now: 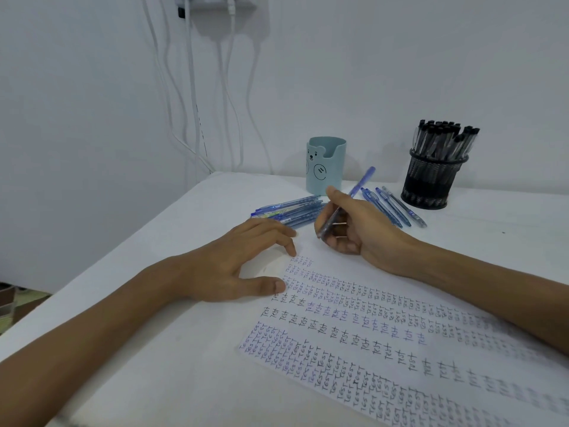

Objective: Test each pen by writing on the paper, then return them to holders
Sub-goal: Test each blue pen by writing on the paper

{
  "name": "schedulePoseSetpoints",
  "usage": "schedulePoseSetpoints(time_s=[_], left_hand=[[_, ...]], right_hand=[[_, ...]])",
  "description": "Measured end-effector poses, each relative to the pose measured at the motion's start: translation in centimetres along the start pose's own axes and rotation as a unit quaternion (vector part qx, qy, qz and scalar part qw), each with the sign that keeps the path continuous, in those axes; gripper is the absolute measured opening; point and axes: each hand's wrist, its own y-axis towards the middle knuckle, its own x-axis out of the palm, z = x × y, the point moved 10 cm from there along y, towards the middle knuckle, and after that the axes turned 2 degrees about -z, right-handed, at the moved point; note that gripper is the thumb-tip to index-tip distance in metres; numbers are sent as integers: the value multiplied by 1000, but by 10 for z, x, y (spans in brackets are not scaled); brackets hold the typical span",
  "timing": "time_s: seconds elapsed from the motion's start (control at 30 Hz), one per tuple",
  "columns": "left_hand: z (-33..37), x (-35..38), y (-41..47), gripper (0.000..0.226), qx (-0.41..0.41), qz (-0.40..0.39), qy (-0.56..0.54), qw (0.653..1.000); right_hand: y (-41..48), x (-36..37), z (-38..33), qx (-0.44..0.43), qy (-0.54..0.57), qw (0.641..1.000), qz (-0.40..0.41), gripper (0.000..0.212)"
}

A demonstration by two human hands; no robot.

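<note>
Now right hand grips blue pen.

Black and blue writing is running in rows across the white paper; blue pens are lying near a pale-blue bear-face cup; the far-right mesh holder is showing black.

White cables down the white wall from a socket block, behind the white table

There were two holders: one pale blue plastic bear-face cup at 12 o'clock and one black wire-mesh cup at 2, crammed with black-capped pens, too many to count. One white written-over paper sheet. Blue pens: an overlapped pile at 11, uncountable; at least three loose blue pens at 1; one blue clicker pen in the right hand.
</note>
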Motion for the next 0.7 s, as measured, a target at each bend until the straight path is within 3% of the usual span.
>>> schedulePoseSetpoints(time_s=[0.2,0.4,0.6,0.7], left_hand=[[0,0,0,44,-2,0,-1,1000],[1,-1,-2,43,-2,1,-9,1000],[1,-1,-2,43,-2,2,-10,1000],[0,0,-2,43,-5,0,-16,1000]], right_hand=[[2,-11,-8,-46,-27,998,22,19],[6,-35,-10,19,56,993,99,31],[14,-65,-19,44,-11,994,99,39],[20,-85,-23,41,-95,989,108,41]])
